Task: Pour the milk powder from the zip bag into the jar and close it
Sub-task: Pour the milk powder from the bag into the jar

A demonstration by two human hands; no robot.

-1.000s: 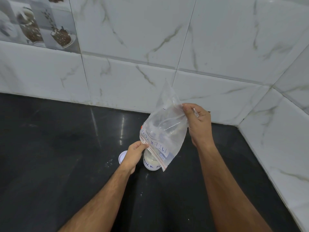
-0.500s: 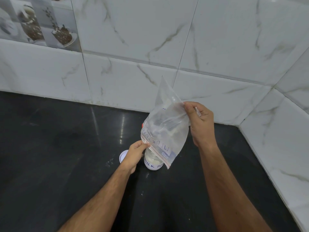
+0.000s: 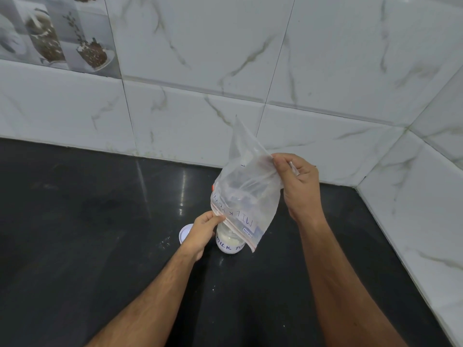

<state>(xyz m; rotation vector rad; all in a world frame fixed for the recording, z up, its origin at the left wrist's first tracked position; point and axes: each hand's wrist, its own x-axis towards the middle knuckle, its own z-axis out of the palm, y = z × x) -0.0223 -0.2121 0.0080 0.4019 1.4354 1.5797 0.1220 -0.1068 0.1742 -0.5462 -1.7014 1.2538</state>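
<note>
Bag: clear plastic zip bag [image 3: 246, 194] with a red zip strip, held upside down, mouth down over the jar, closed bottom corner pointing up toward the wall. Handwritten "MILK" reads inverted near the zip. Looks nearly empty, only a thin white film inside.
Jar: small clear jar [image 3: 229, 244] with a white label lettered "MILK PO…", upright on the counter directly under the bag mouth. White powder visible inside, upper part hidden behind the bag. No lid on it.
Lid: round white lid [image 3: 185, 234] flat on the counter, just beside the jar to its left, partly behind my left hand.
Left hand: my left hand [image 3: 203, 232] pinches the zip edge of the bag, thumb and fingers closed on the strip, right at the jar mouth.
Right hand: my right hand [image 3: 298, 184] is up higher, fingers clamped on the bag's upper edge, plastic bunched in the grip.
Counter: glossy black stone countertop [image 3: 100, 246], a few white specks near the jar.
Wall: white marble-look tiles [image 3: 225, 58] behind and to the right, meeting in a corner; one printed decorative tile [image 3: 55, 33] top left.
</note>
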